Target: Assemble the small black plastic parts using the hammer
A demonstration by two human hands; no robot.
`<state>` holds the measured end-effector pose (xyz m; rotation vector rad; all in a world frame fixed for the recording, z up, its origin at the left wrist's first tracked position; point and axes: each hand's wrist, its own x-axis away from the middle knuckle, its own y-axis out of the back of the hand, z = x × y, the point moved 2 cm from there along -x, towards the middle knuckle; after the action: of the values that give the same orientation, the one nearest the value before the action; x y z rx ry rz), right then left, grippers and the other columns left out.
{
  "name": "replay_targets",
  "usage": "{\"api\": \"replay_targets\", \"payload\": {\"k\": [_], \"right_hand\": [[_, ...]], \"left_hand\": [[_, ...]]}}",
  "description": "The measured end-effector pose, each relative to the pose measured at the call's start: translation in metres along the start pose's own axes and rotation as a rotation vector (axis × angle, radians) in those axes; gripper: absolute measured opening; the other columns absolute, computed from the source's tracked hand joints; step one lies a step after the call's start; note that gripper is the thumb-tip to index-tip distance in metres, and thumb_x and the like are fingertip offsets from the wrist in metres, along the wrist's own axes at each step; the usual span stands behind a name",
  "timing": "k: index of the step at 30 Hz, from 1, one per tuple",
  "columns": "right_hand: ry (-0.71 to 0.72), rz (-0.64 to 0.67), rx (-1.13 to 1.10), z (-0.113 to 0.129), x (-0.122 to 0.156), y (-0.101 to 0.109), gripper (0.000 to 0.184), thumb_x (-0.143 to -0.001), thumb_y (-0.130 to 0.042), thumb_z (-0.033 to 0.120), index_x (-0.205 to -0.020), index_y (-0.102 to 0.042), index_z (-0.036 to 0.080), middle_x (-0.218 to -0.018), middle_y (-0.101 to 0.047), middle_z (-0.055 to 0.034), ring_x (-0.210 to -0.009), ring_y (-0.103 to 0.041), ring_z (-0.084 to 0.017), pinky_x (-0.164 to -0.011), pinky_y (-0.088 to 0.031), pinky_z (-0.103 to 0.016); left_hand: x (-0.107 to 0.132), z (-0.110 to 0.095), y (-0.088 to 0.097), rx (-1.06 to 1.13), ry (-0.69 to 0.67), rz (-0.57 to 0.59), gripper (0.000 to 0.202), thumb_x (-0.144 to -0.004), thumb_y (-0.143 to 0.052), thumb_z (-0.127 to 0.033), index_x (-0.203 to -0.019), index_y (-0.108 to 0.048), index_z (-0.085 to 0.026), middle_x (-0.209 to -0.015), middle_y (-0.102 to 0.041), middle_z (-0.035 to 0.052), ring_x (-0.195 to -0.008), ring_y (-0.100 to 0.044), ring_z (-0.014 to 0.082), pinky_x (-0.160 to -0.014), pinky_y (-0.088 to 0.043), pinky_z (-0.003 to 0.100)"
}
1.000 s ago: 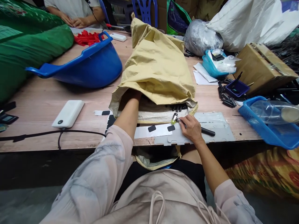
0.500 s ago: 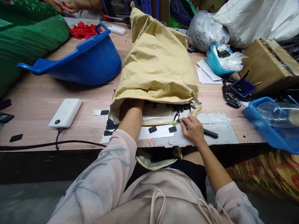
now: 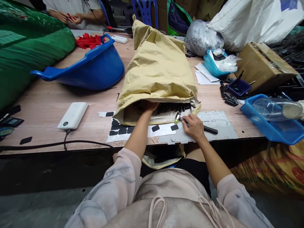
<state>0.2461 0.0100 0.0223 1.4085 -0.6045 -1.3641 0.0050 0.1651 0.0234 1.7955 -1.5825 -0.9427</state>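
A yellow woven sack (image 3: 161, 66) lies on the table, its open mouth facing me. My left hand (image 3: 150, 106) reaches into that mouth; its fingers are hidden inside. Small black parts (image 3: 167, 107) show within the opening, to the right of this hand. Closed round a small hammer (image 3: 211, 130), my right hand (image 3: 194, 126) rests at the table's front edge. The hammer has a black handle and a metal head with a yellowish clear face, just before the sack mouth. Beneath are a grey board (image 3: 220, 122) and white strips (image 3: 163, 130) bearing black rounded stickers.
On the left are a blue basin (image 3: 92, 69), a white power bank (image 3: 73, 116) with its cable, and a green sack (image 3: 47, 53). To the right, a blue basket (image 3: 273, 123) holds a plastic bottle, near a cardboard box (image 3: 263, 63). Another person's hands (image 3: 68, 18) hold something red.
My left arm has drawn back and to the right, so part of the hand shows in the sack mouth. The right hand still holds the hammer. The camera view has shifted slightly.
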Motion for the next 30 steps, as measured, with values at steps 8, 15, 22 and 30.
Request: {"api": "replay_targets", "payload": {"k": [8,15,22,30], "right_hand": [[-0.006,0.001,0.001,-0.001,-0.001,-0.002,0.020,-0.098,-0.058,0.029,-0.107,-0.074,0.022,-0.097,-0.064,-0.0075,-0.094,-0.056,-0.023,-0.081,-0.043,-0.033],[-0.007,0.012,0.001,-0.001,-0.001,-0.002,0.020,-0.098,-0.058,0.030,-0.108,-0.074,0.022,-0.098,-0.065,-0.0076,-0.093,-0.057,-0.023,-0.081,-0.043,-0.033],[-0.009,0.009,-0.003,-0.002,-0.001,-0.001,0.021,-0.098,-0.056,0.030,-0.108,-0.073,0.023,-0.097,-0.065,-0.0074,-0.094,-0.057,-0.023,-0.081,-0.043,-0.033],[-0.009,0.014,-0.004,-0.002,-0.002,0.000,0.020,-0.098,-0.058,0.029,-0.108,-0.074,0.023,-0.097,-0.064,-0.0073,-0.094,-0.056,-0.023,-0.080,-0.043,-0.033]], "left_hand": [[0.034,-0.013,0.011,-0.035,-0.002,-0.063,0.043,-0.086,-0.078,-0.047,-0.125,-0.073,-0.028,-0.135,-0.071,0.0107,-0.150,-0.041,0.0419,-0.126,-0.025,0.060],[0.052,-0.013,0.016,0.024,-0.035,0.036,0.037,-0.086,-0.075,-0.049,-0.118,-0.078,-0.031,-0.122,-0.077,0.0086,-0.135,-0.057,0.0370,-0.113,-0.043,0.049],[0.067,-0.001,0.043,0.132,-0.077,0.035,0.039,-0.098,-0.055,-0.047,-0.113,-0.081,-0.022,-0.106,-0.079,0.0085,-0.108,-0.070,0.0288,-0.095,-0.051,0.035],[0.098,0.044,0.066,-0.069,-0.029,-0.195,0.033,-0.091,-0.051,-0.023,-0.111,-0.078,-0.021,-0.100,-0.073,0.0108,-0.102,-0.062,0.0302,-0.098,-0.049,0.043]]}}
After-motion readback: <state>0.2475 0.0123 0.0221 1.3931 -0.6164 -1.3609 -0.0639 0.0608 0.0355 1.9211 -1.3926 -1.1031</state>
